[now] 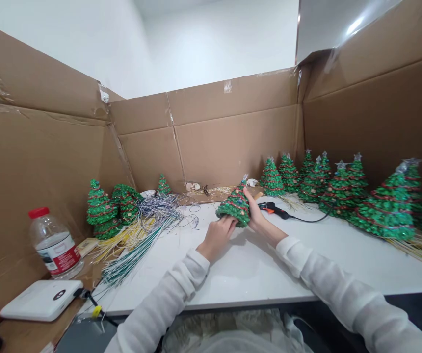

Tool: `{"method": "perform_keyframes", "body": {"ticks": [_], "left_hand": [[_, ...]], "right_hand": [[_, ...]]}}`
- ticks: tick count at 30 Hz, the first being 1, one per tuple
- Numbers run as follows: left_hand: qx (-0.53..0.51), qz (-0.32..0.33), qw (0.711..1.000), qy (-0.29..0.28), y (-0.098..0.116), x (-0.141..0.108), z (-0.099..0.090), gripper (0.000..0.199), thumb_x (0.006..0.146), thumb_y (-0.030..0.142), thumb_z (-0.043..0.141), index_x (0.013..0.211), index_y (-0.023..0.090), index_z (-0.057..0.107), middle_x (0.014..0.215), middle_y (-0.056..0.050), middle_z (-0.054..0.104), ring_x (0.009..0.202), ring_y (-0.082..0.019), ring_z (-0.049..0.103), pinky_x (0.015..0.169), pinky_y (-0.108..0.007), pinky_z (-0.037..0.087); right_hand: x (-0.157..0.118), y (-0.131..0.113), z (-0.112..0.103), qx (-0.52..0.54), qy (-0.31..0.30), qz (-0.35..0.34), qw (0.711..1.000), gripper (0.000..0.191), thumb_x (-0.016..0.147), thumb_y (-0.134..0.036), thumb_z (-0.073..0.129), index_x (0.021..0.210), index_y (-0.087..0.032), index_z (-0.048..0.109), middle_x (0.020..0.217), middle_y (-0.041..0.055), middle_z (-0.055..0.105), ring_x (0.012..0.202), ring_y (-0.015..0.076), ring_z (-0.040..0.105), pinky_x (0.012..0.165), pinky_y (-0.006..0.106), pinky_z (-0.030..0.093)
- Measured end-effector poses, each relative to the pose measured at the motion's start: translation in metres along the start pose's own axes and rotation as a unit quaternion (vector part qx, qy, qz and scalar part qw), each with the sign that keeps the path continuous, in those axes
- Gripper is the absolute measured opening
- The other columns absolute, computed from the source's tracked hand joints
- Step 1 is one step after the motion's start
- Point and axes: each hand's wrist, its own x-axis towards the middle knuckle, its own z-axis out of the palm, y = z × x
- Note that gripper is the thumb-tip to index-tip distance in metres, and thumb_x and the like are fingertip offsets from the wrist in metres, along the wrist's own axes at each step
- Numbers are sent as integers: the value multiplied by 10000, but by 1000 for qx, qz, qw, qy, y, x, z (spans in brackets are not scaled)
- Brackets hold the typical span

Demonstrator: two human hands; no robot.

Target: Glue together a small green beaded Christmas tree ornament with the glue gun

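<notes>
Cardboard sheets (214,142) wall your white worktable (233,279), where glittery green wire Christmas trees (385,211) stand in a row. Above the table, you grip a tilted wire tree (236,206): your left hand (217,239) curls around its base, your right hand (257,215) clasps its side.

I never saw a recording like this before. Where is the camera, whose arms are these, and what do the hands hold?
There is no machine here. This one picture comes from a camera worn on a person's head, looking forward and down, so the white-sleeved arms are that person's own. The left hand and right hand both hold a small green tinsel Christmas tree. On the white table lie loose bundles of green and yellow wire and an orange-and-black glue gun. More green tinsel trees stand in a row at the right, before brown cardboard walls.
</notes>
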Motion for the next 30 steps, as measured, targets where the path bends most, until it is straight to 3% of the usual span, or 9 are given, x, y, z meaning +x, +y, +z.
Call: {"method": "perform_keyframes", "body": {"ticks": [5,10,14,19,30], "left_hand": [[-56,14,998,9,3,-1,-3,249,916,268,337,1088,202,504,1009,-16,640,851,-140,619,687,-237,454],[-25,17,1000,7,3,-1,-2,297,916,271,330,1143,221,515,1140,-37,586,870,-142,612,678,-241,465],[26,14,999,-25,-1,-2,1,273,907,259,353,1044,224,586,1061,-41,614,812,-140,614,657,-237,463],[111,48,988,-93,-2,0,0,252,816,134,484,1044,202,565,969,-75,623,814,-189,613,621,-262,466],[150,69,978,-126,0,3,-6,294,805,73,473,1072,184,524,1015,-87,614,851,-202,617,647,-277,484]], "right_hand": [[0,-11,-2,22,8,13,1000,300,657,-479,661,608,-223,511,522,-50,573,555,154,593,555,283,515],[-2,-5,-1,31,4,39,999,320,636,-493,675,613,-219,511,543,-47,590,575,154,598,560,278,517],[-6,2,2,18,15,73,997,320,649,-491,669,615,-210,519,574,-23,617,599,163,608,561,280,522],[-11,7,8,16,22,67,997,288,650,-457,681,645,-216,524,589,-29,621,605,164,612,575,283,523],[-12,7,5,8,-5,71,997,318,651,-484,668,630,-216,499,577,-34,606,598,159,604,584,285,514]]}}
